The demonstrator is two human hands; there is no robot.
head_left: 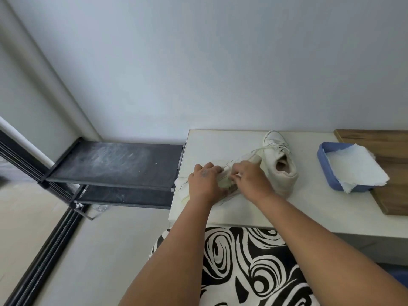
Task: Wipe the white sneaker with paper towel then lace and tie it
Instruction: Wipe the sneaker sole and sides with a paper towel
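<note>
sneaker in hand [184,184]: white, lying on its side on the tabletop [309,202] near the left front corner, toe to the left, mostly covered by both hands
second sneaker [279,160]: upright just behind and to the right, opening facing the camera, its lace [262,149] trailing toward the hands
how it will handle: probably light, with a soft upper that gives under pressure and a stiffer sole; on its side it may roll or slide on the smooth top, so one hand should pin it
where to hold: I would take it across the midfoot or by the sole edge, leaving the eyelets free; the lace is thin and limp, best pinched close to its tip
left hand [205,180]: palm down over the forefoot, fingers curled over the upper, gripping and steadying the sneaker
right hand [247,175]: reaching in from the right, fingertips bunched at the middle of the sneaker; it seems to pinch something pale, lace or tongue, I cannot tell which
forearms: both stretched forward from the lap, converging on the sneaker
paper towel [357,166]: sheets in a blue tray [326,171], well to the right, untouched by either hand
stage: likely lacing, not wiping
</note>
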